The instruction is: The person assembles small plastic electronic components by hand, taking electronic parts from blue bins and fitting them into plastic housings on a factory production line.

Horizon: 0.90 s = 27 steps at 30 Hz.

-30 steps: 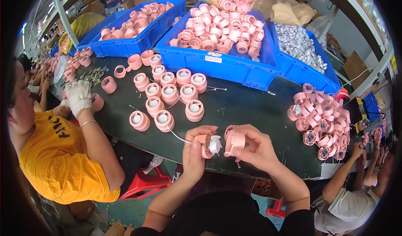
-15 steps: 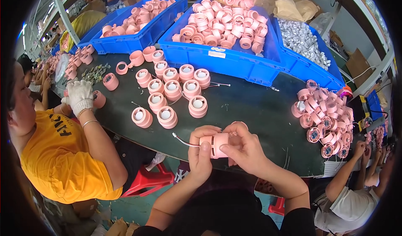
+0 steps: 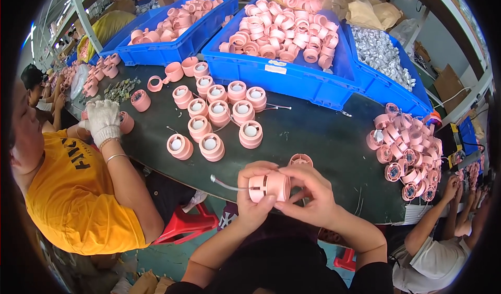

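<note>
Now the pink round housing (image 3: pixel 269 186) sits between both hands, just over the near edge of the dark table (image 3: pixel 323 137), its long axis lying left to right. A thin wire (image 3: pixel 225 185) comes out toward the person's left. The left hand (image 3: pixel 254 200) grips it from below and the right hand (image 3: pixel 309 195) closes on its right end; both are equally near. Compared with half a second earlier, the housing sits slightly further right, and the wire looks straighter.

A small white rectangular label (image 3: pixel 275 69) sits on the blue bin's (image 3: pixel 292 80) front wall.
</note>
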Each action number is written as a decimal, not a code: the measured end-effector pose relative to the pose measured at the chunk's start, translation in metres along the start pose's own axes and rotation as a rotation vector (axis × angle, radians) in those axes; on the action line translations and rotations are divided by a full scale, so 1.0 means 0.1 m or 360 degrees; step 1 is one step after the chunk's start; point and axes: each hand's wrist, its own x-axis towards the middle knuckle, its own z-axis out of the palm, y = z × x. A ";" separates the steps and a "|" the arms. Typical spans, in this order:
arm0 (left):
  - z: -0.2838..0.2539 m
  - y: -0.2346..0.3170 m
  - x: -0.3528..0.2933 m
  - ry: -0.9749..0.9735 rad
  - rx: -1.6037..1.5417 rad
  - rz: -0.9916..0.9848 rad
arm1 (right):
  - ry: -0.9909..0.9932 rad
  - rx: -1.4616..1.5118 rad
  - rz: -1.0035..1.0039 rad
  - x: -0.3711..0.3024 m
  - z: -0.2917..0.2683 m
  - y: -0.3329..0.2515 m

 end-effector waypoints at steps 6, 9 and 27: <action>-0.02 -0.02 -0.05 0.0011 -0.0007 0.0100 | -0.0032 -0.0063 -0.0092 -0.02 0.01 -0.05; -0.01 -0.01 -0.04 -0.0024 -0.0010 0.0134 | -0.0040 -0.0116 -0.0163 -0.03 0.00 -0.05; 0.02 -0.06 -0.12 0.0148 -0.0090 0.0114 | 0.0036 -0.0343 -0.0294 -0.06 0.05 -0.06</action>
